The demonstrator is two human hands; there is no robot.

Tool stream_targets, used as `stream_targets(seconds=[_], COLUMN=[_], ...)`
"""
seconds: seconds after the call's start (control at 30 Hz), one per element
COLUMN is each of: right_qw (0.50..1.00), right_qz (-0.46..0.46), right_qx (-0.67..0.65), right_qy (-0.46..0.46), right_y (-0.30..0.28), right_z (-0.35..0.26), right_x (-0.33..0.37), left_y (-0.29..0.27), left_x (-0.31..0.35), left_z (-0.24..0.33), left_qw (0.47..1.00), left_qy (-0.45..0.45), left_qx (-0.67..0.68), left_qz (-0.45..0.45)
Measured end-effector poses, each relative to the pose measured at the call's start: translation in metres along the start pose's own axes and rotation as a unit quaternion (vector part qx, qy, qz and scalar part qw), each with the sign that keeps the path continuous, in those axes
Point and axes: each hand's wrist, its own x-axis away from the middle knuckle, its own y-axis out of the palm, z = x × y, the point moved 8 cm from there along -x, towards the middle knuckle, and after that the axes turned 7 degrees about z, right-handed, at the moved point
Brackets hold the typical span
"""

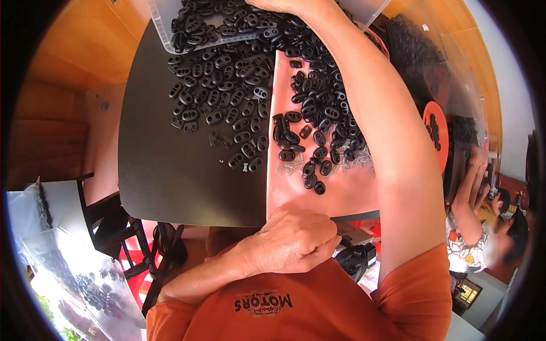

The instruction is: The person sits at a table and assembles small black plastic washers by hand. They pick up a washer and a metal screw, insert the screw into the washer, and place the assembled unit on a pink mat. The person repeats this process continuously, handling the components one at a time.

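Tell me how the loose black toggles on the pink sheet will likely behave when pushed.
The black toggles will probably slide more than roll, being flattish ovals. They look stiff and fairly light: small, plastic-looking, with holes through them. Where they crowd together on the pink sheet, pushing one would likely shift its neighbours.

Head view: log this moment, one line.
left hand: curled by pink sheet | right hand: at bin, cropped | black toggles: bin, sheet, table

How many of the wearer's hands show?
2: left hand at the near edge of the pink sheet; right hand at the translucent bin, partly cut off by the frame.
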Motion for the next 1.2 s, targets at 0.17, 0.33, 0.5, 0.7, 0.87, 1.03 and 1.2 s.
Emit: stream_targets(seconds=[0.17,0.33,0.5,0.7,0.87,1.03,1.2], right_qw=[0.998,0.994,0.988,0.98,0.969,0.935,0.964], right_qz=[0.033,0.016,0.062,0.042,-0.066,-0.147,-0.068], right_qx=[-0.036,-0.099,-0.135,-0.187,-0.23,-0.32,-0.224], right_qy=[-0.029,-0.043,-0.032,-0.047,-0.062,0.031,-0.125], right_y=[0.002,0.0,-0.016,-0.051,-0.037,-0.027,-0.031], right_z=[-0.003,-0.006,0.002,-0.012,-0.022,-0.045,-0.045], right_x=[-0.004,0.001,0.013,0.052,0.12,0.195,0.204], left_y=[-0.001,-0.001,-0.003,0.0,0.0,0.002,0.003], left_x=[0.001,0.003,0.004,0.003,0.004,0.003,0.003], left_z=[-0.002,-0.001,0.001,-0.002,0.002,-0.001,-0.001], left_qw=[1.0,1.0,1.0,1.0,0.999,1.0,0.999], left_qy=[0.006,-0.006,0.001,-0.008,-0.008,-0.021,-0.03], left_qx=[0.007,-0.018,-0.015,-0.011,-0.031,-0.021,-0.018], left_qz=[0.021,0.004,0.028,0.025,0.011,-0.006,-0.003])
